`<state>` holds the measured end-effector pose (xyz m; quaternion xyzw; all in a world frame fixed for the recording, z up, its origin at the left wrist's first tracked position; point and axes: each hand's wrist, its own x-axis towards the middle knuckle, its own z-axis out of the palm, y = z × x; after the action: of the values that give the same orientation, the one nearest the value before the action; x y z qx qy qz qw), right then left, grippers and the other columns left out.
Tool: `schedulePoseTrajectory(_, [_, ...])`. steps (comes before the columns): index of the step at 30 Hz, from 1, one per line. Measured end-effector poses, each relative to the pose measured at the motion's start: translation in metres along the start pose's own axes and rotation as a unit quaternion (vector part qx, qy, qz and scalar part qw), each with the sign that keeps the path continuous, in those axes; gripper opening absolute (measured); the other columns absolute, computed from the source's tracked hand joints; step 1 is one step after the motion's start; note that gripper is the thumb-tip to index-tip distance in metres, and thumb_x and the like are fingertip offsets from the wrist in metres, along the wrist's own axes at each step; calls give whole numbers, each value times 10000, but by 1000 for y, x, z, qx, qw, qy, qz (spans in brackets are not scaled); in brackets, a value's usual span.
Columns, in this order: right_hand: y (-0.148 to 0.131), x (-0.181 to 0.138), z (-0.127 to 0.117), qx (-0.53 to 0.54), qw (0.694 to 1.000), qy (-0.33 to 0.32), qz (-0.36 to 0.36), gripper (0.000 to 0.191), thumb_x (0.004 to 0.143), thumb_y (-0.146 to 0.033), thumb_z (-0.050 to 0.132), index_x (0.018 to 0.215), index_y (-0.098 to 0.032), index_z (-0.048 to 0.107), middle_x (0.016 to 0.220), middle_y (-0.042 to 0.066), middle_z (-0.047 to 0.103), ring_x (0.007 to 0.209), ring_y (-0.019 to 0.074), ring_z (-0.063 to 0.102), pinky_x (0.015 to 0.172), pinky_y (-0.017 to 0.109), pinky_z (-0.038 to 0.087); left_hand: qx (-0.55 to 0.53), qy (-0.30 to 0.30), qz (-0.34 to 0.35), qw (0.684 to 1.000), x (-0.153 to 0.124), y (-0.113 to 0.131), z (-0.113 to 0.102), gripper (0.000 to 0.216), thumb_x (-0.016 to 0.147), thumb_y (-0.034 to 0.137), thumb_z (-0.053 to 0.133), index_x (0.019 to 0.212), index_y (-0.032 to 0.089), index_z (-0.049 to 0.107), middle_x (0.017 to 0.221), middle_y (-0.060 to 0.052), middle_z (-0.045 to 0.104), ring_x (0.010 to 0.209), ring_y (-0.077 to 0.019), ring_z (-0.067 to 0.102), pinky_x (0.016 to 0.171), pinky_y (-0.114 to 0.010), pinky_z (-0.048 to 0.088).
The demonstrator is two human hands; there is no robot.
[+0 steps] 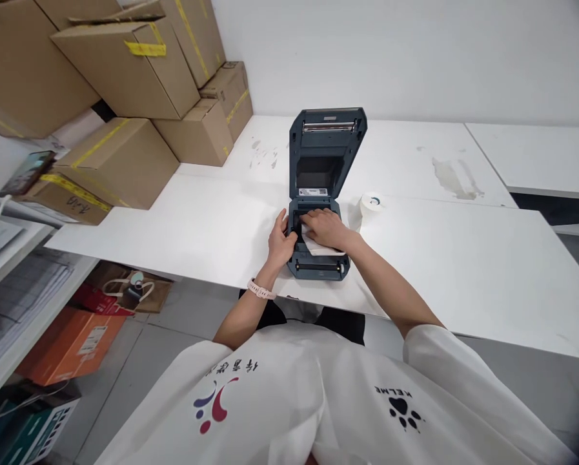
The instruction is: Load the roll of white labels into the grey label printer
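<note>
A dark label printer [328, 132] stands on the white table with its lid raised. My left hand [283, 242] grips the left side wall of its base, the thumb over the edge and the fingers spread up along the outside. Inside the open bay, my right hand [325, 227] is bent over a piece of white paper [322, 248], its fingertips curled and partly hidden. That paper reaches toward the printer's front, above the black roller [315, 266]. To the right of the printer, a white label roll [370, 204] rests on the table.
Cardboard boxes [119, 155] with yellow tape are stacked at the table's left end, against the wall. A phone-like dark object [28, 173] lies on one of them. Below left are a shelf [32, 297] and an orange box [71, 342]. Another white table [536, 155] adjoins at the right.
</note>
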<state>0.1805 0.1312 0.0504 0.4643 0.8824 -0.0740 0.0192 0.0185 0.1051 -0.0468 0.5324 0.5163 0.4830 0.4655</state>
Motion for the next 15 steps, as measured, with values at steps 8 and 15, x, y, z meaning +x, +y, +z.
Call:
schedulePoseTrajectory(8, [-18,-77,22,93,983,156,-31,316,1037,-231,488,1221,-168,738,1236,127,759,1074,314,677,898,470,575,7,6,-3,1000,-4,8,1,784,878,191,573,1610,332,330,1588,-45,545,1490,-259,491,1224,-476,425])
schedulePoseTrajectory(15, [-44,-103,56,146,954,263,4,379,1070,-255,426,1270,-182,739,1345,117,731,1199,310,645,1002,506,585,-21,12,-8,1000,-7,18,4,706,877,194,585,1555,263,400,1619,-80,504,1516,-256,459,1242,-445,408])
